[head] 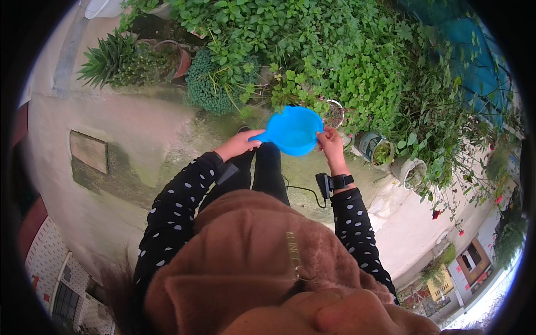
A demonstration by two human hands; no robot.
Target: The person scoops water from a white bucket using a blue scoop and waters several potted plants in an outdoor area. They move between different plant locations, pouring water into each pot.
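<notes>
A blue plastic dipper [296, 130] is held out in front of me, over the ground just short of the plants. My left hand [238, 145] grips its handle. At the opposite side, my right hand [331, 144] pinches the rim between thumb and fingers. The bowl faces up towards me; whether it holds water I cannot tell. Just beyond the right hand stands a small white-rimmed pot [335, 113] with soil in it.
Dense leafy plants [301, 46] spread along the far side. A terracotta pot [182, 60] lies by a spiky succulent [109, 60]. White buckets [374, 150] with plants stand at the right. A black cable [310, 189] hangs near my legs. A square slab [88, 151] is set in the concrete at left.
</notes>
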